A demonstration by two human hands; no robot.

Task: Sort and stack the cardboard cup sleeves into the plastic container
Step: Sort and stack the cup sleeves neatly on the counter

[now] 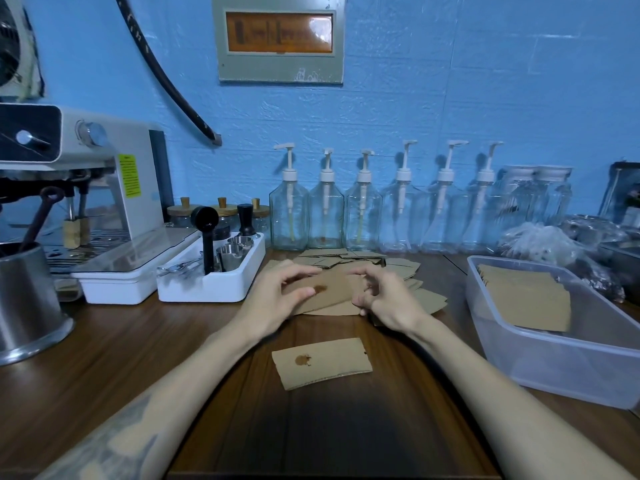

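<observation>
Stained brown cardboard sleeve (pixel 325 289) is held flat above the loose pile of tan sleeves (pixel 398 268) at mid-table, the left hand (pixel 277 296) pinching its left end and the right hand (pixel 384 303) curled at its right edge, though contact there cannot be told. It is probably being inspected, since a second spotted sleeve (pixel 322 363) has been set apart nearer the body. Clean sleeves (pixel 526 296) are stacked inside the clear rectangular plastic container (pixel 568 362) to the right.
</observation>
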